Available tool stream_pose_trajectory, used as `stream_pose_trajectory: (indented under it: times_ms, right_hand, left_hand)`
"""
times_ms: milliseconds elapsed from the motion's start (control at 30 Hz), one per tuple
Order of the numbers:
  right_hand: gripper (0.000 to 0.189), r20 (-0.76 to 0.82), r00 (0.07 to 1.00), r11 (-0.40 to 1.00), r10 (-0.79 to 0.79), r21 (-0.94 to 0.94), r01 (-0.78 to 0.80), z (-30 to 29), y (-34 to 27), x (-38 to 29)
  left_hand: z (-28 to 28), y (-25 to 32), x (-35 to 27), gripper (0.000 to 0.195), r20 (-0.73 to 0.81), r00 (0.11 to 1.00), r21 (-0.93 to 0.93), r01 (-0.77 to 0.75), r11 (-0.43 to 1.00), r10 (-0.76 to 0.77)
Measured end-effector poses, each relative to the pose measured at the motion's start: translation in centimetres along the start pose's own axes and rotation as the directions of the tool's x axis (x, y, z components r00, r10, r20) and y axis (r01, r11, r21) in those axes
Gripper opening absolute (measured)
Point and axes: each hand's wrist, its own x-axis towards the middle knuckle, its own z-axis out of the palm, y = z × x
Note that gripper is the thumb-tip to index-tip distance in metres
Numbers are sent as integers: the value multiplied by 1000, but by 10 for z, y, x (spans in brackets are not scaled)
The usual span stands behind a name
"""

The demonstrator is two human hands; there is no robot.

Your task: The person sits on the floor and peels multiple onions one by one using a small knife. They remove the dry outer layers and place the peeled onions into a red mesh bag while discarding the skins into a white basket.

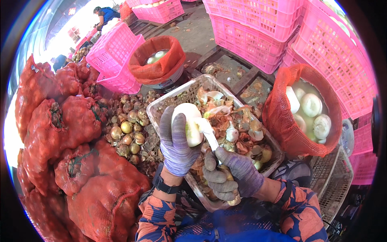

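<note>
My left hand (180, 145), in a grey-purple knit glove, grips a large peeled white onion (186, 113) above a plastic crate. In my gloved right hand (231, 172) is a knife (212, 139), held by its handle, whose butt (234, 201) shows below my fingers. The blade points up toward the onion, and a pale piece of onion (205, 125) lies against both its tip and the onion's cut side. Beneath my hands, the dirty white crate (177, 90) holds brown onion skins (242, 142) and pale scraps.
Red mesh sacks of onions (112, 187) are piled at left, beside loose unpeeled onions (127, 127). Mesh-lined buckets hold peeled onions in liquid, one ahead (157, 69) and one at right (272, 115). Pink crates (245, 42) stand stacked behind. A person (105, 15) sits far off.
</note>
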Motion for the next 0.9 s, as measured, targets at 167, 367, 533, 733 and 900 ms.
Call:
stream_pose_trajectory:
  times_ms: [167,367,533,733,900]
  right_hand:
    - [37,-192,972,959,-138,-271,83,5,-13,-13]
    - [33,-62,837,425,-543,-880,210,-4,-32,-14]
    - [15,260,690,-279,-676,-956,87,-13,-35,-10]
    - [14,487,686,-685,-540,-728,-23,-11,-35,-11]
    - [15,525,723,-810,-449,-580,-82,-9,-40,-12]
  left_hand:
    - [3,-7,0,83,105,990,119,-103,987,91]
    - [13,-4,0,91,212,863,-494,499,712,-458]
    - [12,-4,1,105,368,781,-723,582,372,-505]
    - [11,4,2,108,460,766,-793,582,180,-449]
    - [3,4,4,113,522,760,-754,623,206,-388]
